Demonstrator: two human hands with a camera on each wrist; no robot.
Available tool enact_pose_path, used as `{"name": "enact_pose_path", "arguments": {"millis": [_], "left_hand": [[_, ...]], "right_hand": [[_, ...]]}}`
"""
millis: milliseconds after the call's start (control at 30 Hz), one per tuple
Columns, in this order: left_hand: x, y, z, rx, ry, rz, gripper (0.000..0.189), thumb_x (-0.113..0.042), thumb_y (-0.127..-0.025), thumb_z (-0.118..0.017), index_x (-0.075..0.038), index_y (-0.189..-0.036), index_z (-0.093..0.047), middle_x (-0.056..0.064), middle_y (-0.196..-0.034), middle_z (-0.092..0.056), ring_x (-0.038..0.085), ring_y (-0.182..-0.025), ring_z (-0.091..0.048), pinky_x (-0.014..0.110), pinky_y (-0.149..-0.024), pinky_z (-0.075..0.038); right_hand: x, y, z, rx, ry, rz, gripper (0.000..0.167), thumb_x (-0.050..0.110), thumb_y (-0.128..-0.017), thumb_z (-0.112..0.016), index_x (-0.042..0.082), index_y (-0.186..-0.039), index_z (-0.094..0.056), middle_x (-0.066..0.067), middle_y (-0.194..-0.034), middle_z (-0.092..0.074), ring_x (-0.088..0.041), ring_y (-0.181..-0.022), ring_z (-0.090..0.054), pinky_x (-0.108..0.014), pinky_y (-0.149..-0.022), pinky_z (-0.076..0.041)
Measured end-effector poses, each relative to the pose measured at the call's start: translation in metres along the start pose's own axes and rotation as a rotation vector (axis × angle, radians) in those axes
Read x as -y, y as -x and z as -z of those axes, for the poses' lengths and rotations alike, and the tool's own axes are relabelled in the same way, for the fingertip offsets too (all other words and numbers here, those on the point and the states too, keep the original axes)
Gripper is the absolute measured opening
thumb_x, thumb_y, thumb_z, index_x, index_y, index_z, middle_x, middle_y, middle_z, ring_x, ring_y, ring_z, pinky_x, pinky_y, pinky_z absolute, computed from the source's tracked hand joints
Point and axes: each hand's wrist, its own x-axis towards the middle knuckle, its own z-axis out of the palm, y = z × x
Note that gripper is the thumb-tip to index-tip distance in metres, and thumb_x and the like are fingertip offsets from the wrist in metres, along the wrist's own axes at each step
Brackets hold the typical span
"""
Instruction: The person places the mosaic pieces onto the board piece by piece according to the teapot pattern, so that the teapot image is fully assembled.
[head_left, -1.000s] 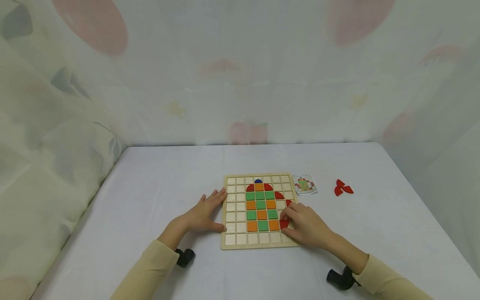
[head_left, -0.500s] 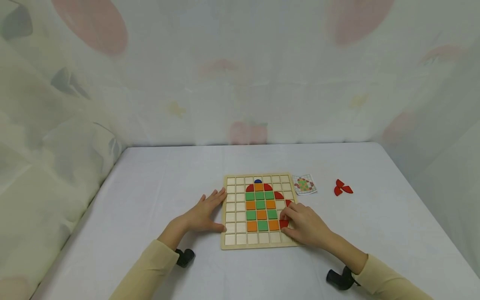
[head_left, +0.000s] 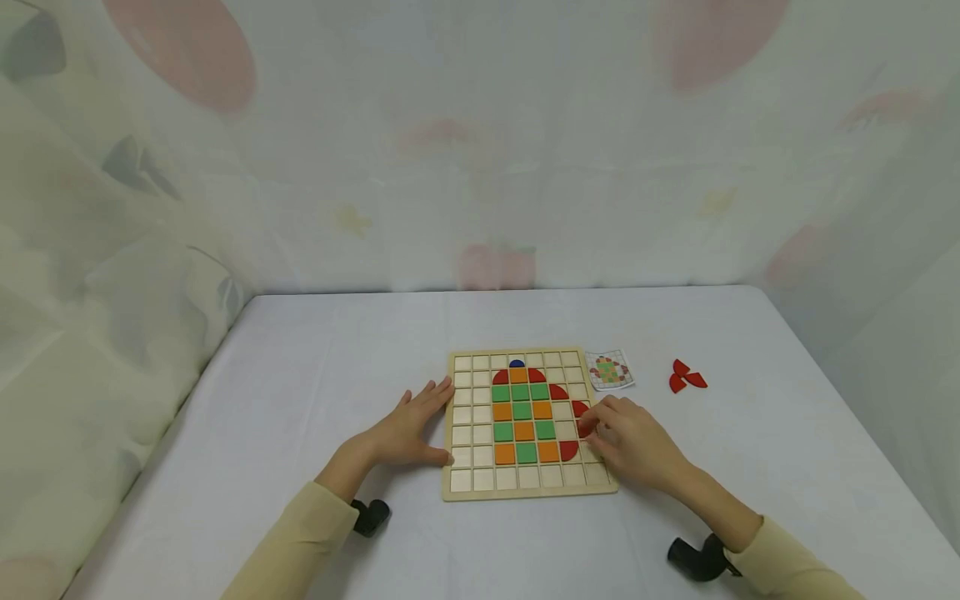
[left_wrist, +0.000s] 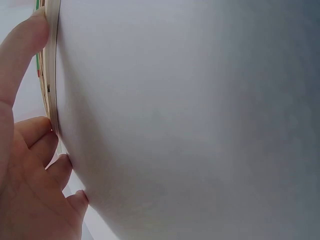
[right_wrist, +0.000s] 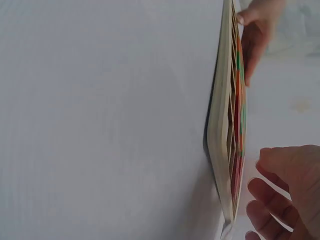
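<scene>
A square wooden grid board (head_left: 480,496) lies on the table, with orange and green square tiles in its middle columns. Curved red tiles (head_left: 568,451) follow its right side, and a blue half-round tile (head_left: 517,363) tops the pattern. My left hand (head_left: 408,429) is spread at the board's left edge; in the left wrist view its thumb and fingertips touch the wooden rim (left_wrist: 52,75). My right hand (head_left: 633,443) hovers at the right edge, fingertips overlapping a red tile (head_left: 582,429). Its fingers (right_wrist: 270,197) are loosely bent, with nothing visible between them in the right wrist view.
A small printed pattern card (head_left: 609,369) lies beside the board's upper right corner. Farther right are several loose red tiles (head_left: 678,383) in a cluster. Patterned cloth hangs behind the white-covered table (head_left: 337,333).
My right hand has moved up and right from the lower red tile, which now shows whole. Another red tile shows at its fingertips. My left hand has stayed put.
</scene>
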Motion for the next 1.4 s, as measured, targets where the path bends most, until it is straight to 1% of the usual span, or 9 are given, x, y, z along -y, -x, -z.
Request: {"name": "enact_pose_path", "arguments": {"millis": [100, 333, 467, 600, 767, 1000, 1100, 1300, 1400], "left_hand": [[0.000, 0.000, 0.000, 0.001, -0.002, 0.000, 0.101, -0.037, -0.070, -0.078, -0.005, -0.147, -0.020, 0.007, -0.155, -0.012, 0.031, -0.141, -0.011, 0.057, -0.111, -0.005], [0.000, 0.000, 0.000, 0.003, 0.001, 0.001, 0.101, -0.037, -0.070, -0.078, -0.006, -0.147, -0.020, 0.007, -0.155, -0.012, 0.031, -0.141, -0.011, 0.057, -0.111, -0.005], [0.001, 0.000, -0.001, 0.003, 0.000, 0.006, 0.101, -0.036, -0.070, -0.078, -0.006, -0.147, -0.020, 0.006, -0.155, -0.012, 0.030, -0.141, -0.011, 0.057, -0.111, -0.005], [0.001, -0.001, -0.001, 0.004, -0.004, 0.009, 0.101, -0.037, -0.070, -0.078, -0.006, -0.147, -0.020, 0.006, -0.155, -0.012, 0.030, -0.141, -0.011, 0.056, -0.111, -0.005], [0.000, -0.001, 0.000, 0.004, -0.001, 0.009, 0.101, -0.037, -0.070, -0.078, -0.006, -0.147, -0.021, 0.006, -0.155, -0.012, 0.030, -0.141, -0.010, 0.057, -0.111, -0.005], [0.001, -0.001, 0.000, 0.005, 0.001, 0.005, 0.101, -0.037, -0.070, -0.078, -0.005, -0.147, -0.021, 0.006, -0.155, -0.012, 0.031, -0.141, -0.010, 0.057, -0.111, -0.005], [0.001, -0.001, -0.001, 0.006, -0.004, 0.009, 0.101, -0.038, -0.070, -0.078, -0.006, -0.147, -0.021, 0.005, -0.155, -0.012, 0.030, -0.142, -0.010, 0.057, -0.111, -0.005], [0.001, -0.002, -0.001, 0.007, -0.006, 0.014, 0.101, -0.038, -0.070, -0.078, -0.006, -0.147, -0.021, 0.005, -0.155, -0.012, 0.030, -0.142, -0.010, 0.056, -0.111, -0.005], [0.001, -0.002, -0.001, 0.008, -0.003, 0.013, 0.101, -0.038, -0.070, -0.078, -0.006, -0.147, -0.021, 0.005, -0.155, -0.012, 0.030, -0.142, -0.010, 0.057, -0.111, -0.004]], "right_hand": [[-0.010, 0.002, 0.006, -0.038, 0.012, -0.029, 0.022, 0.014, -0.074, -0.075, 0.015, -0.094, -0.065, 0.005, -0.089, -0.061, -0.009, -0.080, -0.053, -0.028, -0.068, -0.049], [-0.036, 0.005, 0.022, -0.106, 0.062, -0.123, 0.026, 0.012, -0.072, -0.076, 0.009, -0.096, -0.066, -0.002, -0.089, -0.061, -0.017, -0.076, -0.055, -0.032, -0.063, -0.049], [-0.053, 0.008, 0.030, -0.146, 0.070, -0.157, 0.028, 0.010, -0.072, -0.076, 0.005, -0.097, -0.066, -0.006, -0.087, -0.061, -0.021, -0.075, -0.055, -0.034, -0.061, -0.048], [-0.070, 0.011, 0.038, -0.159, 0.070, -0.204, 0.029, 0.010, -0.072, -0.075, 0.002, -0.098, -0.066, -0.011, -0.085, -0.061, -0.023, -0.072, -0.053, -0.034, -0.060, -0.044], [-0.088, 0.013, 0.045, -0.129, 0.057, -0.288, 0.029, 0.012, -0.073, -0.074, -0.002, -0.097, -0.065, -0.017, -0.086, -0.061, -0.028, -0.073, -0.054, -0.037, -0.060, -0.044], [-0.103, 0.016, 0.050, -0.046, 0.035, -0.398, 0.030, 0.016, -0.078, -0.068, -0.004, -0.100, -0.062, -0.022, -0.093, -0.060, -0.035, -0.082, -0.055, -0.049, -0.068, -0.045], [-0.107, 0.016, 0.050, -0.034, 0.040, -0.412, 0.031, 0.018, -0.079, -0.067, -0.005, -0.099, -0.061, -0.021, -0.091, -0.060, -0.035, -0.081, -0.056, -0.049, -0.068, -0.045], [-0.111, 0.012, 0.048, -0.009, 0.072, -0.417, 0.034, 0.022, -0.078, -0.068, -0.006, -0.097, -0.061, -0.017, -0.084, -0.058, -0.029, -0.073, -0.053, -0.042, -0.060, -0.044], [-0.112, 0.010, 0.046, 0.007, 0.086, -0.419, 0.036, 0.024, -0.078, -0.068, -0.006, -0.096, -0.060, -0.016, -0.084, -0.057, -0.028, -0.072, -0.052, -0.040, -0.058, -0.044]]}}
